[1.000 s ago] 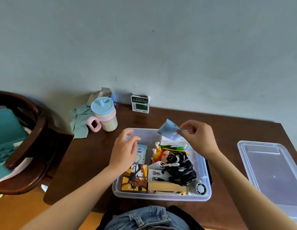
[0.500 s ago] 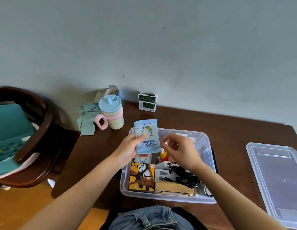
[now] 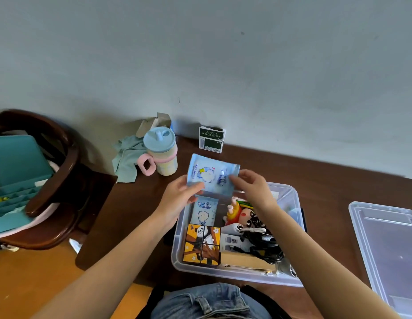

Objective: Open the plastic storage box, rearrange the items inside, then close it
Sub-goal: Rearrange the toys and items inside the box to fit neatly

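Head view: a person seated at a dark wooden table [image 3: 315,180] holds a blue wipes packet [image 3: 211,174] above the far left corner of an open clear box [image 3: 290,199]. The left hand [image 3: 179,196] pinches the packet's lower left edge between thumb and fingers; the right hand [image 3: 251,187] grips its right edge, fingers curled over the front. The packet is turned sideways and motion-blurred, so its print is only partly legible. The box stands on the table just in front of the person's lap, without its cover; the lid [image 3: 389,249] lies flat on the table to the right, apart from the box. Inside the box, a second packet [image 3: 205,211] of the same blue stands against the left wall, directly below the held one. In front of it, in the near left corner, sits a panda cube [image 3: 201,245], orange and brown. To the right lie a doll [image 3: 241,212] in red and yellow, a tangle of black cable [image 3: 267,247] and a cardboard box [image 3: 244,260] along the near wall. Beyond the clear box, near the wall, stand a cup [image 3: 162,154] with blue lid and pink handle, a green cloth [image 3: 126,160] just beside it, and a small green carton [image 3: 211,139]. A wooden chair [image 3: 60,171] stands left of the table.
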{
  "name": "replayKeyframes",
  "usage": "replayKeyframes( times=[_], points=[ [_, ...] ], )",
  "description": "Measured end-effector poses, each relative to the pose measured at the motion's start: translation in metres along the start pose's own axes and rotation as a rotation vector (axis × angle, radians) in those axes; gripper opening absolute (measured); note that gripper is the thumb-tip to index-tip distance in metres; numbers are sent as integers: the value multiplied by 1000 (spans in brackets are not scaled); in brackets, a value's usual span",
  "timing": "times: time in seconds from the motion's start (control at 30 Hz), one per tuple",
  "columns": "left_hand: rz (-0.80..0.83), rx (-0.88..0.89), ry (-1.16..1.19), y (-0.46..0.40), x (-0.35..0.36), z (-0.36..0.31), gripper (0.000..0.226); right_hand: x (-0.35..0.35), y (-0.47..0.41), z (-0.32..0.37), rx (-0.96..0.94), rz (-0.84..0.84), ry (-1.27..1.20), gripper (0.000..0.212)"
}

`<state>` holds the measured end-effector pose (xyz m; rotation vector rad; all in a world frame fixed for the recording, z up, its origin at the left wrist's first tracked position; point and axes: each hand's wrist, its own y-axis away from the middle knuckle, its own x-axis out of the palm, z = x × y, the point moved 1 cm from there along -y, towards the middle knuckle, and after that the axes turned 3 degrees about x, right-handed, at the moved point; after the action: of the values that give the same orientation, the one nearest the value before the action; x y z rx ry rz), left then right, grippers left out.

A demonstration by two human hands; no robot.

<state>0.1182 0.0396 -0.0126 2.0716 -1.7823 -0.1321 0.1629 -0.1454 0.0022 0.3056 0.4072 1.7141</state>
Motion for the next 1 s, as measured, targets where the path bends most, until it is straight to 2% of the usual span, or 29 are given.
replayKeyframes(
  times=[0.13, 0.27, 0.33, 0.43, 0.47, 0.57, 0.63, 0.73, 0.83, 0.9, 1.0],
  points=[
    [78, 71, -209, 1, -1, -3, 10, 5, -3, 6, -52, -124, -58, 4],
    [7, 177, -230, -1, 7, 0, 15, 15, -3, 1, 104, 29, -233, 22],
    [-9, 196, -233, -2, 6, 1, 17, 20, -2, -4, 157, 85, -342, 19],
    [-42, 319, -415, -6, 1, 7, 6, 26, -1, -9, 128, -33, -362, 12],
    [-106, 365, -442, -8, -3, 9, 1, 27, -1, -10, 67, -120, -279, 7],
    [-288, 407, -456, -15, -11, 16, 19, 28, -1, -11, -238, -376, 259, 8],
    [-315, 404, -546, -19, -12, 22, 26, 30, -4, -13, -328, -331, 586, 9],
    [-287, 379, -676, -22, -11, 36, 27, 42, -14, -25, -185, -112, 1010, 11],
    [-252, 420, -875, -21, -11, 48, 29, 57, -24, -38, 13, 69, 1287, 11],
    [-248, 453, -930, -19, -11, 49, 30, 65, -31, -48, 99, 132, 1380, 18],
    [-240, 494, -973, -18, -8, 46, 31, 72, -38, -63, 189, 117, 1354, 29]
  ],
)
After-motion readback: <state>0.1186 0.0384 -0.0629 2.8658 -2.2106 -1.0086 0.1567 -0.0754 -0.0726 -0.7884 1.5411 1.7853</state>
